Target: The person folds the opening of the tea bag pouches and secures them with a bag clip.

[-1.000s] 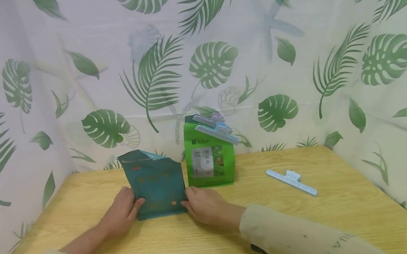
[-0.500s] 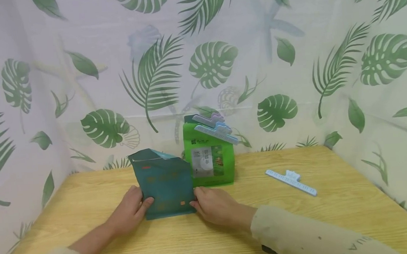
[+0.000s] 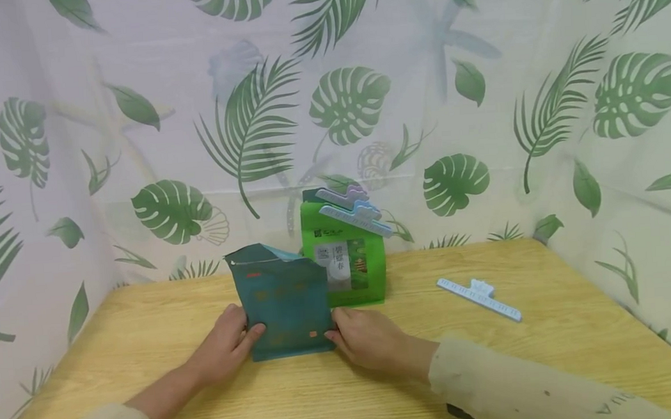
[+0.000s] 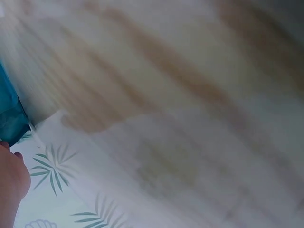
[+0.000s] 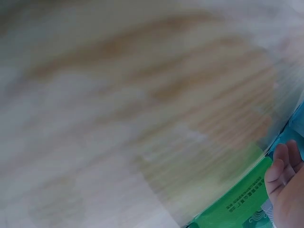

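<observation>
A dark teal pouch [image 3: 286, 308] stands on the table between my two hands, its top edge slanting and partly open. My left hand [image 3: 225, 344] grips its left side low down, thumb across the front. On the opposite side my right hand [image 3: 372, 338] pinches the lower right edge. The left wrist view catches only a corner of the pouch [image 4: 12, 111] beside part of the left hand [image 4: 12, 185]. In the right wrist view, the right hand's fingers [image 5: 280, 164] lie against the pouch [image 5: 297, 126].
Behind the pouch stands a bright green tea bag [image 3: 370, 268] with a blue clip [image 3: 356, 220] on its top. A purple clip [image 3: 343, 196] sits on another dark bag behind it. A loose pale blue clip [image 3: 479, 298] lies right on the wooden table [image 3: 552, 350].
Both hands have slid the teal pouch to the right along the table, and it now overlaps the lower left of the green bag in view. The clips and green bag have stayed put.
</observation>
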The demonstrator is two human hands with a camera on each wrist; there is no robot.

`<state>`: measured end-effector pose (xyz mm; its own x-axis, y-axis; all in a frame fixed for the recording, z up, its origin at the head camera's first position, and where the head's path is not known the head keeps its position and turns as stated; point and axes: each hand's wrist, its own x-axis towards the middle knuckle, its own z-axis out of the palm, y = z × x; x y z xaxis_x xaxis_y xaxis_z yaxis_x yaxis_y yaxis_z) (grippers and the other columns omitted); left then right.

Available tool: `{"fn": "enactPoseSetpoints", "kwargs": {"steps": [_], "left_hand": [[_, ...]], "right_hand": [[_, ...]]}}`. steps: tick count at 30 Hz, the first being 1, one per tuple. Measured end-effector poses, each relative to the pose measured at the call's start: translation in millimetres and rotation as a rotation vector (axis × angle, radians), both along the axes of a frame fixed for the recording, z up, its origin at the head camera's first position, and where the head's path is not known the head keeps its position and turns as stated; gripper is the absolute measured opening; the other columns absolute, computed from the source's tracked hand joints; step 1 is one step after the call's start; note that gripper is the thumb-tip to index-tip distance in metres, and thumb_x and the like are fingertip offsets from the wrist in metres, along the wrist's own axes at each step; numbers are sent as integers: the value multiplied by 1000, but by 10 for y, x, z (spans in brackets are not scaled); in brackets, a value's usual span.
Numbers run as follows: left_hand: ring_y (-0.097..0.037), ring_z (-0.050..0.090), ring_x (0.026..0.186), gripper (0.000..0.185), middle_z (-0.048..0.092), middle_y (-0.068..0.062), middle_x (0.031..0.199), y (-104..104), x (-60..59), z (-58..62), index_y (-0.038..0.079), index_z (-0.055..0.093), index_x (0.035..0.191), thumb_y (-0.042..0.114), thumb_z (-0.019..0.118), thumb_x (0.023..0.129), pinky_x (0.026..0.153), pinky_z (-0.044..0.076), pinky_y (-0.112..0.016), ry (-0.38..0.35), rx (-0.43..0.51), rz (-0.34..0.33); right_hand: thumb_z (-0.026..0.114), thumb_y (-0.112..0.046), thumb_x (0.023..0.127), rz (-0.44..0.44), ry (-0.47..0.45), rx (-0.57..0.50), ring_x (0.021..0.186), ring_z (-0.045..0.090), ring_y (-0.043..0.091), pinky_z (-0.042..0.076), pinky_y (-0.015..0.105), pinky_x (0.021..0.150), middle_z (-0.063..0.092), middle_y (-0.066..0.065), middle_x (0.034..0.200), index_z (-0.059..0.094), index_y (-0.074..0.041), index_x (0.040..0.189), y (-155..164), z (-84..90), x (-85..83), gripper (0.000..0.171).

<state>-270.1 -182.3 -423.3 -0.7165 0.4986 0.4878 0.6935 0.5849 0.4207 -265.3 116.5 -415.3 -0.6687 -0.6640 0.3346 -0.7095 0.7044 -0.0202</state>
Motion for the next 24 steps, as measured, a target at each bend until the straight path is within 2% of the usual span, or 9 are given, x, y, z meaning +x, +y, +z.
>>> {"fn": "enactPoseSetpoints", "kwargs": {"steps": [5,9,16,24], "left_hand": [[-6,43,90,22,66,4,114,65,-26,3,13,64,122,15,50,105,85,36,-35,19,12,-45],[-6,42,88,22,66,4,113,126,-41,-8,12,64,122,15,51,105,84,36,-34,21,7,-58],[-6,42,88,23,67,2,114,234,-58,-2,10,63,123,17,51,105,85,36,-35,10,0,-62],[-9,41,88,29,66,-3,111,369,-54,-12,3,61,126,20,52,104,82,38,-34,-19,-3,-36]], "right_hand": [[56,-26,103,5,28,-11,55,40,5,38,21,51,43,-7,69,51,-11,90,79,-13,0,20],[56,-26,103,5,12,-28,56,39,4,37,22,51,43,-7,68,51,-12,90,142,0,20,20],[59,-24,101,8,46,-38,56,38,4,36,21,51,42,-7,67,51,-11,89,248,-11,28,20],[58,-23,102,7,71,-39,56,39,4,38,22,51,43,-7,68,50,-11,88,384,-32,40,20]]}}
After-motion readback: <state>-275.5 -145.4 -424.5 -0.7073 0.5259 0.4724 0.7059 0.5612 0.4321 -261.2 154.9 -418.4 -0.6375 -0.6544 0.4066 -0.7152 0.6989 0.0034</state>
